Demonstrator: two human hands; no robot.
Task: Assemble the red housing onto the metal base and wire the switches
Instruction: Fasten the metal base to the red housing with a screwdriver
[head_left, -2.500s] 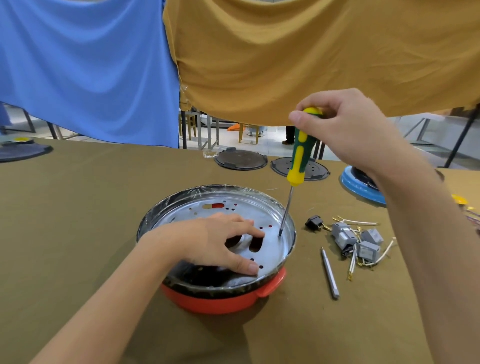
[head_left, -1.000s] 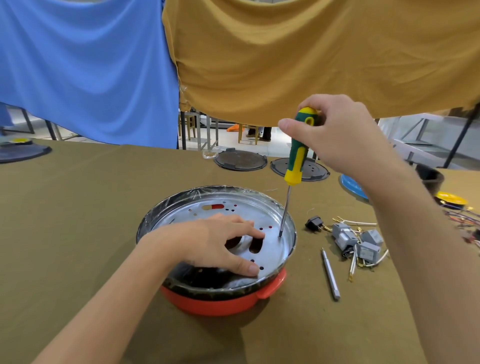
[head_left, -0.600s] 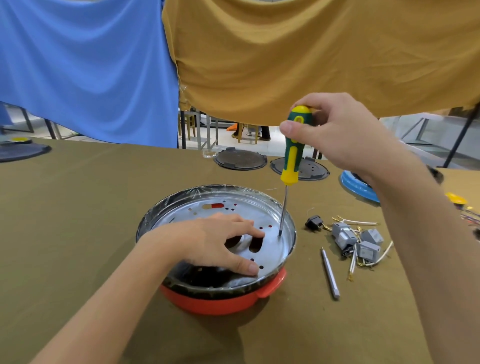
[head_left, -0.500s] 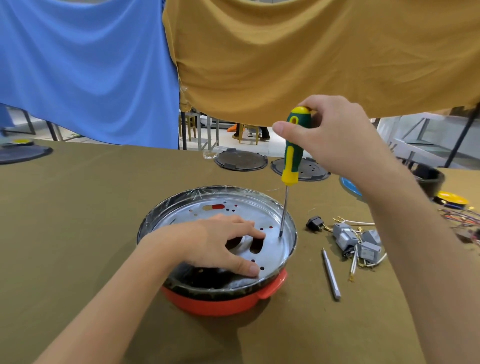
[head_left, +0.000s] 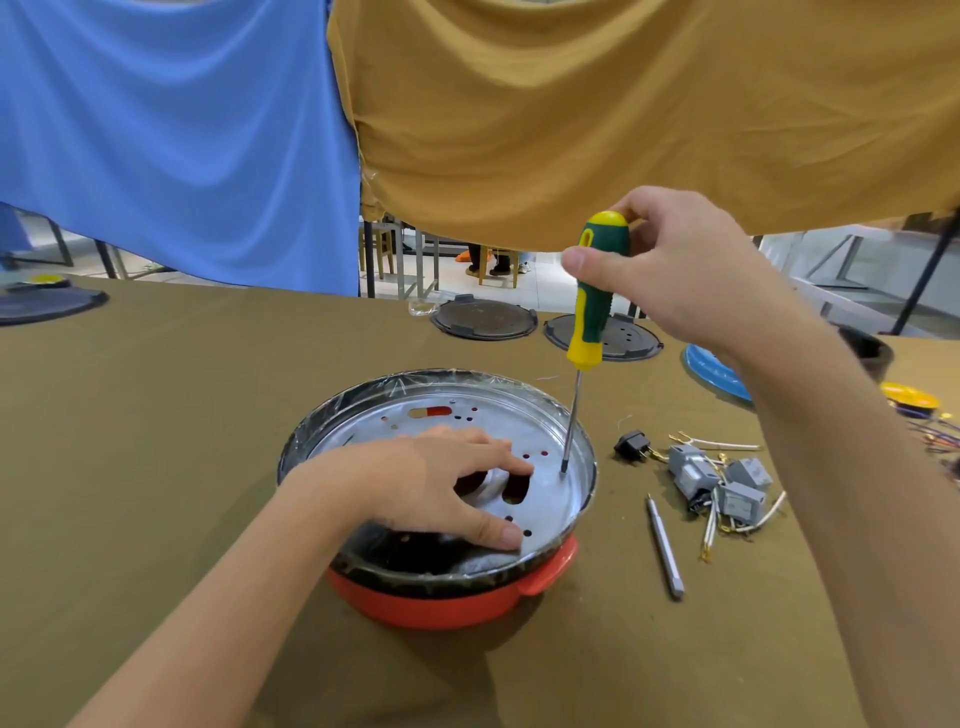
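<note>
My right hand (head_left: 685, 270) grips the top of the screwdriver (head_left: 595, 291), thumb across the front of the green-and-yellow handle and fingers curled behind it. The tool stands nearly upright, its long axis running from the yellow-capped end at my fingertips down through a thin steel shaft, leaning slightly left toward the bottom. Its tip meets the metal base (head_left: 550, 483) just inside the right rim, below my right hand and a little to the right of my left fingertips.

My left hand (head_left: 431, 488) lies palm down on the base, fingers spread and only lightly bent, pressing on the plate rather than clutching anything; the index finger reaches toward an oval cutout, and the thumb rests near the front edge beside a few small holes.

The base is a shiny round plate with a raised rim, drilled with many small holes and a slot on its far side through which red shows. Crinkled clear film clings around the rim. It sits on top of the red housing (head_left: 441, 603), which shows beneath my left hand as a rounded red band with a small tab jutting right.

Right of my left hand, under my right forearm, lie grey switches (head_left: 727, 483) with loose wires, a black plug (head_left: 631, 446) and a slim steel bit (head_left: 665, 551) on the olive table (head_left: 156, 415).
</note>
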